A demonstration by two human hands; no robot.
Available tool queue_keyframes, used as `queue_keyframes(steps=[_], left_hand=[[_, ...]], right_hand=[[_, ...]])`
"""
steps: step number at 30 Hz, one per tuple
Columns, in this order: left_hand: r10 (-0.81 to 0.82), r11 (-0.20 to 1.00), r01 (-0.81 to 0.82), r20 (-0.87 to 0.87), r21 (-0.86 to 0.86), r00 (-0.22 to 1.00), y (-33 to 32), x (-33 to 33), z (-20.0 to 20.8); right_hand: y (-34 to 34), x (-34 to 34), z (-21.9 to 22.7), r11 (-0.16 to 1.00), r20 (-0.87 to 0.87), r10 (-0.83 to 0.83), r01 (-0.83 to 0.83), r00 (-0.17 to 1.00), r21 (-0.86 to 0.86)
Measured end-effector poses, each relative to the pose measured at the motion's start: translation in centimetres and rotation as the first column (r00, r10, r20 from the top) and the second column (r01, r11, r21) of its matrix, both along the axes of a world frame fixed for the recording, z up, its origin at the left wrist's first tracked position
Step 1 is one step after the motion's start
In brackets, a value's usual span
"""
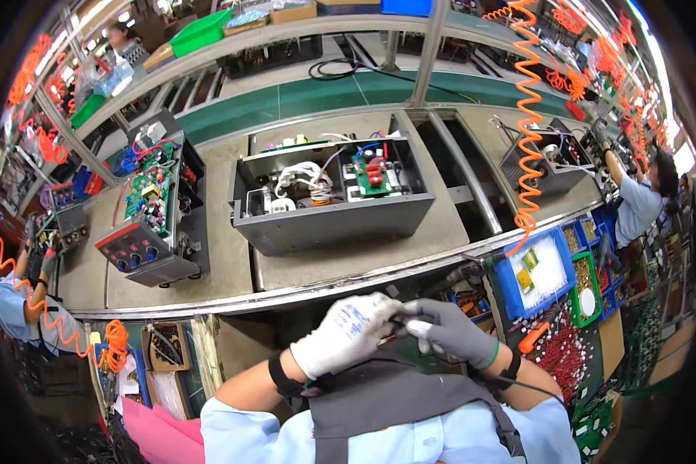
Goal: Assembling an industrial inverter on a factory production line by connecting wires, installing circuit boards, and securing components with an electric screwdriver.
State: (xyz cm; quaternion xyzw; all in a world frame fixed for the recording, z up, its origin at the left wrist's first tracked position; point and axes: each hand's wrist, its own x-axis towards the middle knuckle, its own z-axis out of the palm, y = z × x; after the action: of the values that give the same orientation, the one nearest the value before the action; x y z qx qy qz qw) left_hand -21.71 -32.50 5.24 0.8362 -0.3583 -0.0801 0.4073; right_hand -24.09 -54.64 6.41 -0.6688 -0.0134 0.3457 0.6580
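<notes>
Closest to me is the person's dark grey apron (379,398), worn over a light blue shirt (425,445), on the near side of the open metal case (340,226) that stands mid-bench. In front of that case, short of the edge of the bench (228,247), two gloved hands meet. The left hand (348,332), in white with blue print, keeps its fingers bent and narrow; the right hand (456,332), in grey, has its thumb and fingers drawn together too. Between them they pinch a small dark piece (399,318), mostly hidden, so I cannot tell what it is.

Inside the case sit looped white wires (303,179) and a green circuit board (373,176). Left of the case stands a second unit (143,247) with knobs on its front; beyond its right side, past an orange coiled hose (527,139), is a third unit (553,161). Nearer than the case and to its right are a blue bin (510,290), a green bin (577,308) and scattered red parts (566,356).
</notes>
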Motion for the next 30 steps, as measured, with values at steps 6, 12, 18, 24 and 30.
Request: queue_keyframes(steps=[6,12,18,24,30], left_hand=[[0.209,0.977,-0.191,0.226,-0.098,0.952,8.0,13.2,1.3],[0.205,0.973,-0.23,0.473,-0.005,0.857,5.9,28.0,0.9],[0.121,0.928,-0.26,0.444,0.266,0.888,3.6,32.9,-1.0],[0.093,0.963,-0.182,0.387,0.198,0.917,3.3,32.2,-1.2],[0.086,0.861,-0.239,0.334,0.45,0.939,4.5,31.3,-1.0]], right_hand=[[4.3,9.5,2.1,0.908,0.388,0.107,0.07,0.916,-0.414],[3.5,14.8,2.6,0.89,0.615,0.051,0.244,0.787,-0.387],[1.1,19.7,1.4,0.882,0.535,0.14,0.141,0.833,-0.45],[-2.7,22.2,0.7,0.935,0.5,0.234,-0.052,0.834,-0.351],[-3.1,23.9,1.8,0.919,0.498,0.328,-0.151,0.803,-0.363]])
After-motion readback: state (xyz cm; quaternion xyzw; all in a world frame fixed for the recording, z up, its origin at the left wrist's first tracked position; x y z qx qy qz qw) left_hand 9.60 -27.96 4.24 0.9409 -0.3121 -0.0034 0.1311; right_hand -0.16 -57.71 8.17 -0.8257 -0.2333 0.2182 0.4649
